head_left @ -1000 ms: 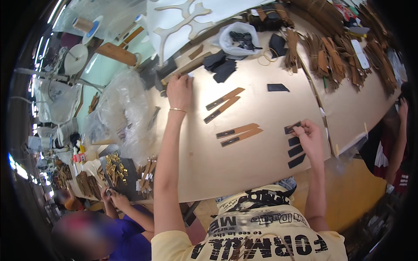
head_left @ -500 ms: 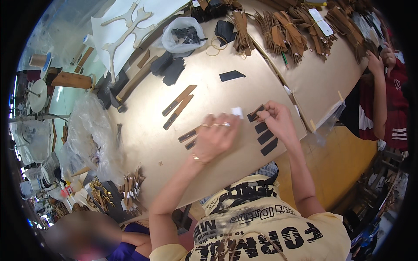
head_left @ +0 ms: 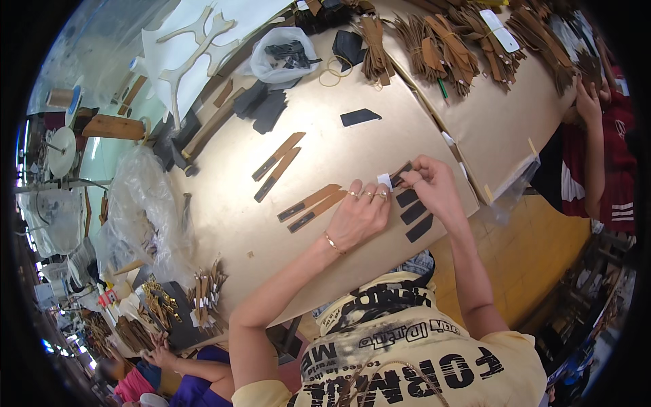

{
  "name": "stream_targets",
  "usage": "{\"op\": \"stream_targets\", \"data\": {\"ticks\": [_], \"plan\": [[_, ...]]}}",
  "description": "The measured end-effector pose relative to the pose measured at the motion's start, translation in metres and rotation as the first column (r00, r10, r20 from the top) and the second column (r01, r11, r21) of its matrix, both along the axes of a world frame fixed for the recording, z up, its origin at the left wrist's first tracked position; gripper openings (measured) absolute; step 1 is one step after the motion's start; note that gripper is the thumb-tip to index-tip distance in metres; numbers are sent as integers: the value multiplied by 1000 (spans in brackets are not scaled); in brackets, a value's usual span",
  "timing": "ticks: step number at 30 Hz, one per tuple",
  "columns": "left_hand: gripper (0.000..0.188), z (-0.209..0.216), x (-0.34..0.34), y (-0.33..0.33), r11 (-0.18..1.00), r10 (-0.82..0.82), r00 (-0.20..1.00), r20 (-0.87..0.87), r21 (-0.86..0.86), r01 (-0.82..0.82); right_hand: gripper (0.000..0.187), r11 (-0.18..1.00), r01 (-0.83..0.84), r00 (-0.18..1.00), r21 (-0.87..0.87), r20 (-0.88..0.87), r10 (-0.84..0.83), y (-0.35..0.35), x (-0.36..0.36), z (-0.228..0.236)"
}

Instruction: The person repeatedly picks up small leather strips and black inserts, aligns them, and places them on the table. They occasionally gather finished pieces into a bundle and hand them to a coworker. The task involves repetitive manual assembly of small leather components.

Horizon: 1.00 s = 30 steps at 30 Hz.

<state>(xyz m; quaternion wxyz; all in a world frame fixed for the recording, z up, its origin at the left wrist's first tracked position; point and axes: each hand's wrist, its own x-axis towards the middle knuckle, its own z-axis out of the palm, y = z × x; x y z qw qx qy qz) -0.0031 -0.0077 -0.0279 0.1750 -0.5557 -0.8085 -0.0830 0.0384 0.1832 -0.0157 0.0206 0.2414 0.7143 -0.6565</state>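
My left hand [head_left: 363,214], wearing rings and a bracelet, pinches a small white slip [head_left: 384,181] at its fingertips. Close beside it, my right hand [head_left: 435,188] is closed on a dark strip [head_left: 401,174] with a brown edge; the fingers partly hide it. Below the right fingers lie three dark patches [head_left: 415,212] in a column. Two brown leather strips [head_left: 317,211] with dark ends reach toward my left hand, which sits by their tips. Farther off, another pair of brown strips [head_left: 279,173] with dark ends lies side by side. A single black piece [head_left: 360,118] rests beyond both hands.
Bundled brown strips [head_left: 434,51] line the far edge. A plastic bag [head_left: 283,54] of black scraps stands near black pieces [head_left: 264,108] and rubber bands [head_left: 333,71]. Crumpled plastic [head_left: 146,217] lies left. Co-workers' hands show at right [head_left: 588,98] and lower left [head_left: 161,354].
My left hand has moved right with the white slip, close to my right hand, uncovering more of the two nearer strips. The lower-left co-worker has shifted, and their hands now show.
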Motion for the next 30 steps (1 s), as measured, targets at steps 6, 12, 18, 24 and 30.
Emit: {"op": "stream_targets", "data": {"ticks": [6,12,18,24,30], "plan": [[23,-5,1,3,999,-24,1000,-5,38,24,19,978,-174,985,118,3,174,0,7,10],[15,-9,11,-3,977,112,994,3,183,-111,26,839,-351,911,416,-55,408,-12,21,26],[16,-2,16,-5,934,194,956,221,258,-249,22,369,-316,823,874,59,564,-29,26,32],[23,-5,20,3,919,283,820,497,103,-380,26,472,-175,904,864,-48,424,2,6,26],[18,-1,7,17,844,356,760,544,162,-511,16,568,-363,854,739,20,520,9,-7,28]]}}
